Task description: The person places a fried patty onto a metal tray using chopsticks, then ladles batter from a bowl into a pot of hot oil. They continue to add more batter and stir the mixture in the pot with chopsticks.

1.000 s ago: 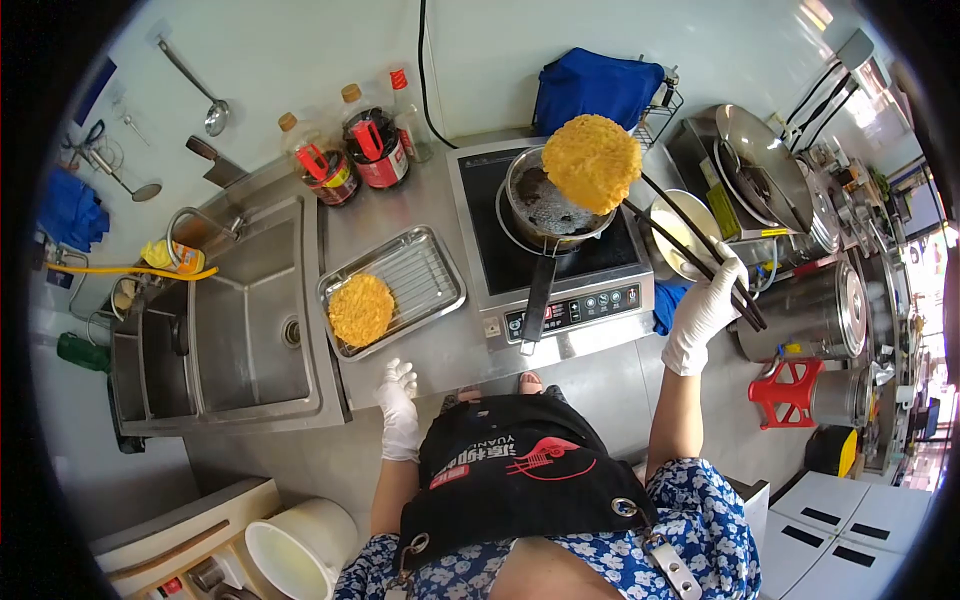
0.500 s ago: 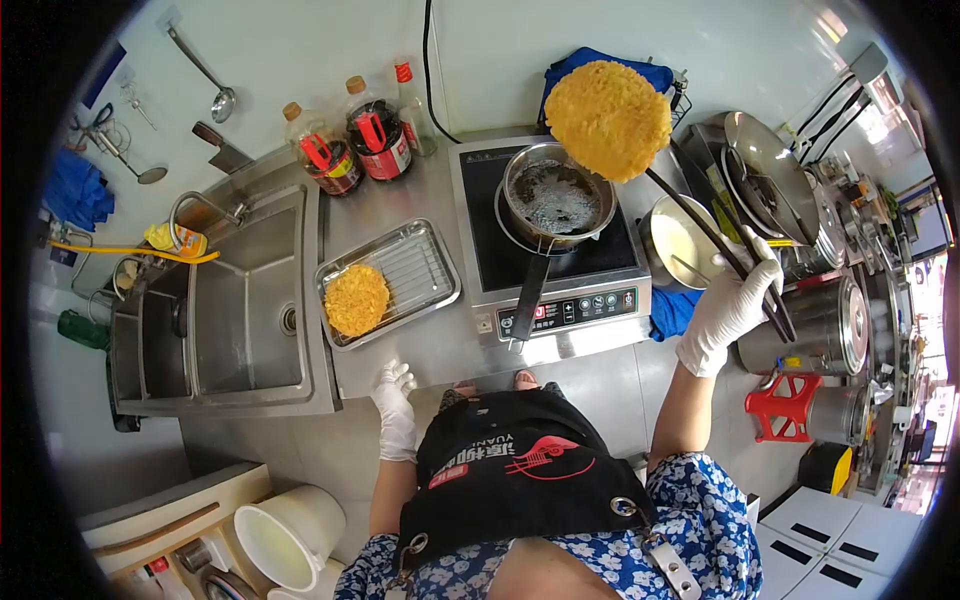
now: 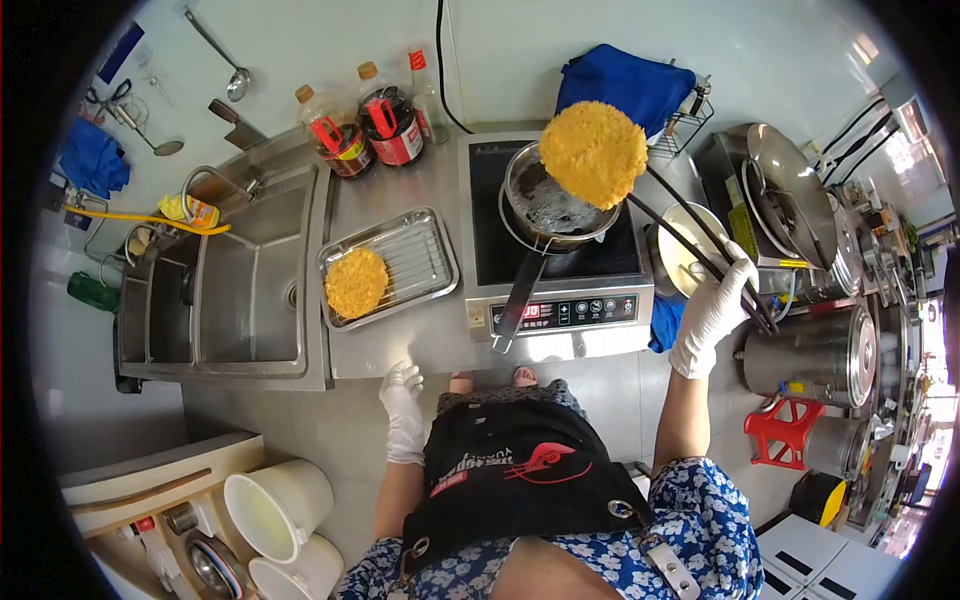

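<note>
My right hand (image 3: 712, 312), in a white glove, is closed round a pair of long dark chopsticks (image 3: 690, 240). Their tips hold up a breaded, golden flat cutlet (image 3: 594, 150) over a pot (image 3: 520, 222) of bubbling oil, hiding part of its rim. The pot stands on an induction cooker (image 3: 490, 265), its black handle (image 3: 518, 300) pointing towards me. My gloved left hand (image 3: 403, 405) hangs by the counter's front edge, fingers loosely bent and holding nothing. Beyond it, a second breaded cutlet (image 3: 356, 283) lies on a wire rack in a metal tray (image 3: 440, 285).
A bowl of pale yellow liquid (image 3: 684, 235) sits right of the cooker. Sauce bottles (image 3: 395, 125) stand at the back, and a sink (image 3: 245, 290) is on the left. A wok (image 3: 800, 200), a large steel pot (image 3: 800, 350) and a red stool (image 3: 785, 432) are at right.
The held cutlet has come lower and nearer to the pot, and my right hand has moved slightly with the chopsticks. My left hand stays near the counter edge. The view has shifted a little.
</note>
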The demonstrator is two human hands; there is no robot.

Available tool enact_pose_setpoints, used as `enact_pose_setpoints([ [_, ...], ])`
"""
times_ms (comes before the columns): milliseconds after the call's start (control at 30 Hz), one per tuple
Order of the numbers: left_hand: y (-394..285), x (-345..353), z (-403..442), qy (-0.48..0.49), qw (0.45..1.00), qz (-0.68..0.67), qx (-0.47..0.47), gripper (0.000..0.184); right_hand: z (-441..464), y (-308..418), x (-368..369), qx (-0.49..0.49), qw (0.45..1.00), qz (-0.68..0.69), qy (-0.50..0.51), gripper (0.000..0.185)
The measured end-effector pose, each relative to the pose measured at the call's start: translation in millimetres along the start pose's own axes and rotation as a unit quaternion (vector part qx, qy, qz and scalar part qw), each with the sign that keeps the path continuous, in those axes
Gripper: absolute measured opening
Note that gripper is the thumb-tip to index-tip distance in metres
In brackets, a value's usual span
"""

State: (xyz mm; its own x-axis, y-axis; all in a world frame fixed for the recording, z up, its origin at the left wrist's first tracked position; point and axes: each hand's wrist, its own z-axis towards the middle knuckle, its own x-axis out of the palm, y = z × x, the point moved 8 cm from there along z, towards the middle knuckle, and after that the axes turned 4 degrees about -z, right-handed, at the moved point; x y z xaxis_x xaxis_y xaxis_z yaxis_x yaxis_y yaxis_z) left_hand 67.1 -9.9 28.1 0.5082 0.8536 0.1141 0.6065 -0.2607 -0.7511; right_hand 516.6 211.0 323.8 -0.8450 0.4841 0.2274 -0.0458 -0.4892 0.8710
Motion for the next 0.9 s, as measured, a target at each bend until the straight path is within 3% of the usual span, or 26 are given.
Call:
enact_pose_setpoints([
  [133,3.0,-7.5,1.5,0.009,1.000,-0.022,0.000,0.024,-14.4,-10.1,4.0,0.061,0.997,-0.052,-0.016,0.041],
  [267,-9.1,-22.7,23.3,0.022,0.999,-0.026,-0.002,0.024,-36.4,4.8,33.3,0.049,0.998,0.044,-0.007,0.042],
  [333,-22.0,-34.8,29.7,0.021,0.999,-0.023,-0.010,0.024,-62.1,14.9,62.6,0.070,0.993,0.077,0.051,0.039],
  [533,-73.6,-77.8,47.5,0.032,0.999,0.007,0.028,0.022,-157.3,12.4,156.7,0.114,0.986,0.088,0.082,0.042],
  [667,-90.0,-113.7,56.4,0.028,0.999,0.020,0.019,0.023,-227.8,-24.4,197.7,0.184,0.973,0.062,0.128,0.042],
  [900,-93.3,-155.0,81.6,0.006,1.000,0.027,0.002,0.022,-309.2,-110.5,213.3,0.317,0.937,0.089,0.114,0.035],
])
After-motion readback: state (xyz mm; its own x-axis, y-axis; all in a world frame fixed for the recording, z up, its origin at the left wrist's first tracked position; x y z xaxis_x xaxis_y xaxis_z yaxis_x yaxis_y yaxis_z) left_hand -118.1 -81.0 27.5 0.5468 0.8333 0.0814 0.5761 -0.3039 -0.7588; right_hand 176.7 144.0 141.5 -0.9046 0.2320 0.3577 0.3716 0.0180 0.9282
